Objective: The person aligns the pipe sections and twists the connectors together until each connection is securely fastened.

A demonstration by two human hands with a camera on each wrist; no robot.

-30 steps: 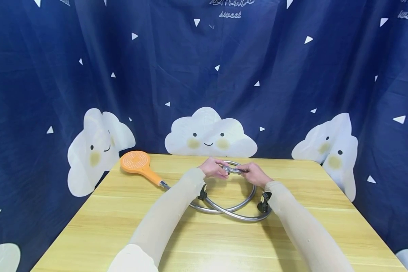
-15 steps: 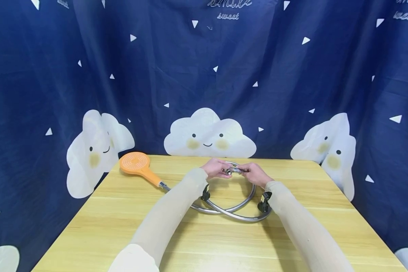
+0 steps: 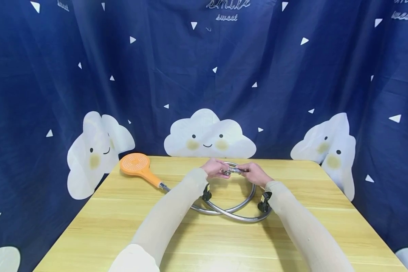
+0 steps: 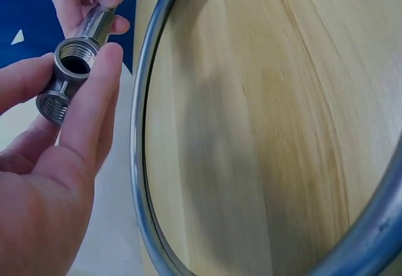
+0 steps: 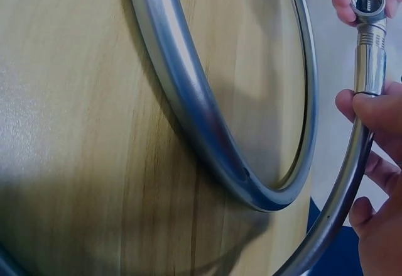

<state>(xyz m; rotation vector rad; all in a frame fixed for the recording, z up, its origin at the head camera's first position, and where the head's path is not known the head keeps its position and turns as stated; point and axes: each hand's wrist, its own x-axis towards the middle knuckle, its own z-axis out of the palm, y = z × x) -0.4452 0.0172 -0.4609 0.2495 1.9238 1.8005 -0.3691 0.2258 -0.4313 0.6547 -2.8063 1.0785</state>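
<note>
My left hand (image 3: 215, 167) pinches a small metal tee fitting (image 4: 66, 83) between thumb and fingers, over the far part of the table. Two threaded openings of the tee face the left wrist camera. The tee sits on the end nut (image 5: 370, 68) of a silver shower hose (image 3: 243, 218), with a few threads showing between them in the right wrist view. My right hand (image 3: 256, 174) grips the hose end at the lower edge of this nut. The hose loops over the table to an orange shower head (image 3: 135, 163), which lies face up at the far left.
The hose crosses itself on the wooden table (image 3: 204, 241) below my hands. The table's far edge is just beyond the hands, with a dark blue curtain (image 3: 156, 75) hanging behind and at both sides.
My left hand has shifted slightly right and turned the tee, so an opening now faces the head camera. The right hand stays in place on the hose end.
</note>
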